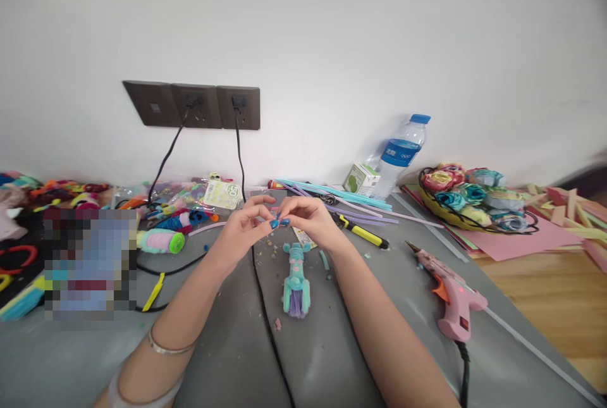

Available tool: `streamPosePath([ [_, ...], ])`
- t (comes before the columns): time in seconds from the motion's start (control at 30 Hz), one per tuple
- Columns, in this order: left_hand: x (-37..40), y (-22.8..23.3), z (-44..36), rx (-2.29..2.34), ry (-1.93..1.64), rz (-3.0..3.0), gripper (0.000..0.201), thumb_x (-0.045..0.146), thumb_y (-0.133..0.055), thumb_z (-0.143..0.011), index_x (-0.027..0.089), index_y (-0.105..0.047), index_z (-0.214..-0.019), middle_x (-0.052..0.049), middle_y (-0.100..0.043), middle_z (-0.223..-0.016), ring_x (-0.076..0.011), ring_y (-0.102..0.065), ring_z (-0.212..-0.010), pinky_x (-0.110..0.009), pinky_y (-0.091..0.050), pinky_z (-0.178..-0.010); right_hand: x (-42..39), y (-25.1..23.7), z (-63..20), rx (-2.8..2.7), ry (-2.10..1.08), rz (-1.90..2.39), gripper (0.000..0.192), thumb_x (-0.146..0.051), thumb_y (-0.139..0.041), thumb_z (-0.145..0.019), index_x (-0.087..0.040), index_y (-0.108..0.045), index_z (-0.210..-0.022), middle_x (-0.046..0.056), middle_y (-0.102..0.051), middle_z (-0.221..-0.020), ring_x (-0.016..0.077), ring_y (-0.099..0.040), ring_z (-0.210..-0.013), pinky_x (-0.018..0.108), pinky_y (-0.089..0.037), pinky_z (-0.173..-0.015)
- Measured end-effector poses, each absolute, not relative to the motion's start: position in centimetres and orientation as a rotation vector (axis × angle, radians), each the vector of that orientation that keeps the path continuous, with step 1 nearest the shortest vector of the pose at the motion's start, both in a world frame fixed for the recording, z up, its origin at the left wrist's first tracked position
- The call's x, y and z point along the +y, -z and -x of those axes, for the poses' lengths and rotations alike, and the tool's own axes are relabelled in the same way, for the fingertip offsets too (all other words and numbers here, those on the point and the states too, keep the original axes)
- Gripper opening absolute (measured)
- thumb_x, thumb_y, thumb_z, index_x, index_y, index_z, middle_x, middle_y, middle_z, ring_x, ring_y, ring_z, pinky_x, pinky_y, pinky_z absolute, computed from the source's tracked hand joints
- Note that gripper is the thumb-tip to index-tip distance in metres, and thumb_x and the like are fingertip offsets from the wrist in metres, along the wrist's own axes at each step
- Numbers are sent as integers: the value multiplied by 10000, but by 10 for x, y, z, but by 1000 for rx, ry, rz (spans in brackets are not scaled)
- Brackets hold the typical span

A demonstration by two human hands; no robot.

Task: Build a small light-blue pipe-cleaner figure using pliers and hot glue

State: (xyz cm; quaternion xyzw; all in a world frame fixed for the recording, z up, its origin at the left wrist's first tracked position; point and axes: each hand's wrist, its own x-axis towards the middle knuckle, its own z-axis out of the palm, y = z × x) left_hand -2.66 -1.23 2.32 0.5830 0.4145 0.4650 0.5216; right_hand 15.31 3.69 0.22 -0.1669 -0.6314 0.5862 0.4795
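My left hand [247, 228] and my right hand [312, 221] meet above the grey mat, thumbs and forefingers pinched together. Blue shows at the touching tips, on the nails. Whatever lies between the fingers is too small to make out. Just below the hands, a turquoise pipe-cleaner figure [296, 272] with small ears, pink bits and a purple lower part lies on the mat. A short turquoise pipe-cleaner piece [324, 260] is beside it. Small scraps are scattered around, among them a pink bit [277, 324].
A pink hot glue gun [455, 294] lies at right, near a yellow-black cutter [364, 233]. Behind are pipe cleaners [332, 194], a water bottle [401, 155] and a flower basket [469, 199]. A black cable [265, 307] crosses the mat; a thread spool [164, 241] lies left.
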Motion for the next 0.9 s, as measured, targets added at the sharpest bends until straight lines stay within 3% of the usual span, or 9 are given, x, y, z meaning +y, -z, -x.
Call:
streamPosePath([
  [0.33,-12,-21,24,1030,-1230,-1389,218,393,-723,-780,202,-650,-705,-99,-577,-1273,-302,-449,-1354,-364,-475,-944,39,1,-153,-1532,-1369,393,213,-407,-823,-780,-209,-769,-838,47,-718,-863,182,-650,-833,321,-538,-757],
  [0.9,-11,-22,26,1035,-1223,-1354,211,418,-727,-783,209,-699,-777,-103,-610,-1303,-325,-471,-1355,-401,-451,-1005,38,-2,-153,-1548,-1345,427,226,-418,-794,-809,-201,-735,-826,45,-682,-839,174,-613,-793,302,-509,-712],
])
